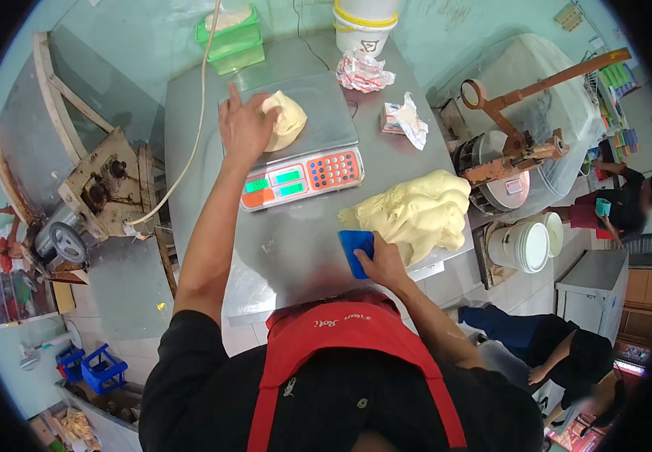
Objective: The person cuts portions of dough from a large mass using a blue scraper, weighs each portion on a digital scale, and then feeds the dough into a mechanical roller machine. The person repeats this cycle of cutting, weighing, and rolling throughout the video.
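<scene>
Near the frame's upper centre, a dough ball (288,124) is borne by a scale (332,113) and touched by the left hand (248,129), its fingers spread apart. Right of centre, a blue scraper (354,251) is clamped in the right hand's (384,264) fingers, beside a large dough mass (420,215) on the counter (277,260).
</scene>
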`<state>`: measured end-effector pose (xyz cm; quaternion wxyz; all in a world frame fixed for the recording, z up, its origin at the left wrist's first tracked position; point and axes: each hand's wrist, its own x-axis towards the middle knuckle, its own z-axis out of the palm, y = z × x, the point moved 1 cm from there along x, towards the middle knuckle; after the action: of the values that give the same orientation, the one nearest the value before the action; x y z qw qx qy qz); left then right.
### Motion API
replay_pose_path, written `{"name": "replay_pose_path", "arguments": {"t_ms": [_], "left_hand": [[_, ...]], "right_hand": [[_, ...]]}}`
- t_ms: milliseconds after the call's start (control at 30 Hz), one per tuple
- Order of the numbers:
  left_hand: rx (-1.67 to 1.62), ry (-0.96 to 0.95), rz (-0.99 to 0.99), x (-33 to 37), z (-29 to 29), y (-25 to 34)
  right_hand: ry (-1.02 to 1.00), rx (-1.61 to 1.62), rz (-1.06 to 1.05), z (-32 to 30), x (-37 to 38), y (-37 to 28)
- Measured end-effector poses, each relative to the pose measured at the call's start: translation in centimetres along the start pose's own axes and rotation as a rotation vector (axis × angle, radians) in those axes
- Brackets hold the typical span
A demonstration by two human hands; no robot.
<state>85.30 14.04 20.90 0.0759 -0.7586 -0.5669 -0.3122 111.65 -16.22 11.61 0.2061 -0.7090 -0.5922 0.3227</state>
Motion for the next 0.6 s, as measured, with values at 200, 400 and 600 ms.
{"name": "replay_pose_path", "arguments": {"t_ms": [200,400,600], "left_hand": [[-0.678,-0.271,-0.031,-12.9,0.5,8.5],[-0.74,-0.528,0.146,-27.4,3.4,16.5],[-0.697,-0.505,0.091,-22.8,4.4,16.5]], "right_hand": [[0.251,0.052,0.022,-2.4,-1.5,1.9],[0.33,0.114,0.068,-5.9,-2.3,1.9],[0.394,0.113,0.007,-6.3,-1.9,2.2]]}}
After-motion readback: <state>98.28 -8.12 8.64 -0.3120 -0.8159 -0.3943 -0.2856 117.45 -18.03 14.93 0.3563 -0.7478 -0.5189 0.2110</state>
